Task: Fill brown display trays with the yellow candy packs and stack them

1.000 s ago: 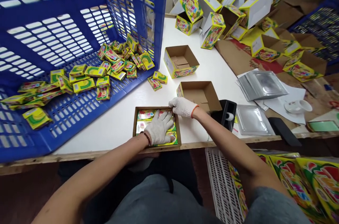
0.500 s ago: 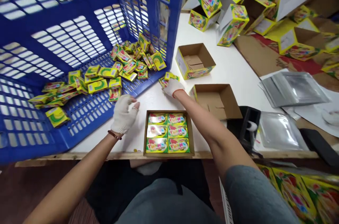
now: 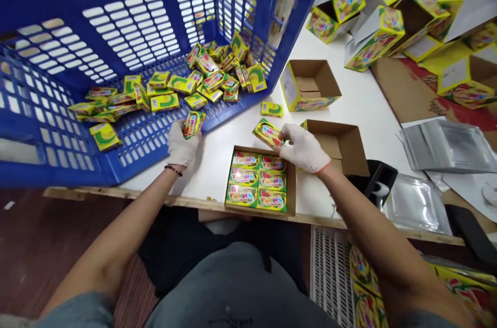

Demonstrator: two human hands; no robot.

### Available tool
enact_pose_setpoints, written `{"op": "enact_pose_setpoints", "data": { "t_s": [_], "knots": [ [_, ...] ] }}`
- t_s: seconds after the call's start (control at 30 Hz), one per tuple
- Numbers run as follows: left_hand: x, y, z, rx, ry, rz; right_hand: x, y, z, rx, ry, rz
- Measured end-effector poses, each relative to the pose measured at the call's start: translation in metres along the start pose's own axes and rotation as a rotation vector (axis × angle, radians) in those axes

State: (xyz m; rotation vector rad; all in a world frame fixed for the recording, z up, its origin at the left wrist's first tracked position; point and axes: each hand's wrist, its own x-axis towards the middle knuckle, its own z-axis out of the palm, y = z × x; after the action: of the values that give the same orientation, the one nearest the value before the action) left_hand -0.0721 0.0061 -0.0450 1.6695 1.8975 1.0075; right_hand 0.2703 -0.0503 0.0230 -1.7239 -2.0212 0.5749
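Note:
My gloved left hand point(image 3: 183, 143) grips a small green and yellow packet point(image 3: 193, 124) at the front edge of the blue crate point(image 3: 104, 162). Between the fingers of my gloved right hand point(image 3: 301, 146) is another small packet point(image 3: 267, 132), held above the back edge of an open carton point(image 3: 292, 188). Inside that carton, small boxes point(image 3: 241, 177) lie face up in two columns of three. One more yellow packet point(image 3: 272, 109) lies on the white table behind my right hand. Many loose packets point(image 3: 165, 102) are spread inside the tilted crate.
Two open cartons point(image 3: 289, 87) point(image 3: 363, 154) stand right of the crate. Printed boxes point(image 3: 382, 33) are heaped at the back right. Clear plastic sheets point(image 3: 446, 144), a black dispenser point(image 3: 376, 178) and a black object point(image 3: 471, 232) are at the right.
My left hand has closed on a packet. My right hand has come back toward the filled carton with a packet, while one packet lies on the table. The view has shifted.

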Motion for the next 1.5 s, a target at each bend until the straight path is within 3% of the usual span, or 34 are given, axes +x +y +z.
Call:
{"op": "enact_pose_setpoints", "data": {
  "t_s": [0.07, 0.13, 0.2, 0.27, 0.33, 0.47, 0.57, 0.67, 0.77, 0.97, 1.07, 1.17, 1.23, 1.33, 1.4, 1.5],
  "knots": [
    [-0.032, 0.005, -0.004, -0.248, -0.006, -0.042, -0.035, -0.018, -0.007, 0.019, -0.133, -0.044],
    [-0.063, 0.016, -0.007, -0.570, -0.048, -0.151, -0.064, -0.034, -0.005, -0.011, -0.231, 0.047],
    [-0.089, 0.029, -0.008, -0.810, -0.135, -0.273, -0.083, -0.045, 0.005, -0.044, -0.308, 0.163],
    [-0.109, 0.042, -0.009, -0.931, -0.207, -0.348, -0.090, -0.050, 0.018, -0.102, -0.372, 0.165],
    [-0.122, 0.053, -0.008, -0.998, -0.231, -0.371, -0.088, -0.049, 0.030, -0.235, -0.406, 0.007],
    [-0.133, 0.069, -0.008, -1.071, -0.272, -0.347, -0.066, -0.045, 0.045, -0.551, -0.404, -0.475],
    [-0.134, 0.077, -0.008, -1.127, -0.334, -0.349, -0.049, -0.047, 0.045, -0.616, -0.505, -0.633],
    [-0.135, 0.079, -0.011, -1.162, -0.363, -0.380, -0.045, -0.053, 0.036, -0.554, -0.592, -0.494],
    [-0.138, 0.076, -0.012, -1.174, -0.385, -0.417, -0.057, -0.058, 0.033, -0.431, -0.571, -0.260],
    [-0.141, 0.072, -0.009, -1.178, -0.424, -0.474, -0.080, -0.054, 0.072, -0.107, -0.580, -0.039],
    [-0.142, 0.072, -0.010, -1.114, -0.497, -0.402, -0.081, -0.043, 0.085, 0.068, -0.497, 0.041],
    [-0.140, 0.070, -0.015, -0.896, -0.511, -0.250, -0.078, -0.037, 0.078, 0.205, -0.475, 0.058],
    [-0.137, 0.069, -0.019, -0.674, -0.487, -0.054, -0.074, -0.039, 0.065, 0.330, -0.410, 0.046],
    [-0.133, 0.071, -0.018, -0.372, -0.446, 0.343, -0.065, -0.048, 0.043, 0.558, -0.270, 0.098],
    [-0.128, 0.072, -0.013, -0.257, -0.444, 0.580, -0.059, -0.053, 0.033, 0.633, -0.254, 0.134],
    [-0.107, 0.070, -0.004, -0.157, -0.493, 0.730, -0.053, -0.052, 0.034, 0.593, -0.272, 0.172]
  ]
}}
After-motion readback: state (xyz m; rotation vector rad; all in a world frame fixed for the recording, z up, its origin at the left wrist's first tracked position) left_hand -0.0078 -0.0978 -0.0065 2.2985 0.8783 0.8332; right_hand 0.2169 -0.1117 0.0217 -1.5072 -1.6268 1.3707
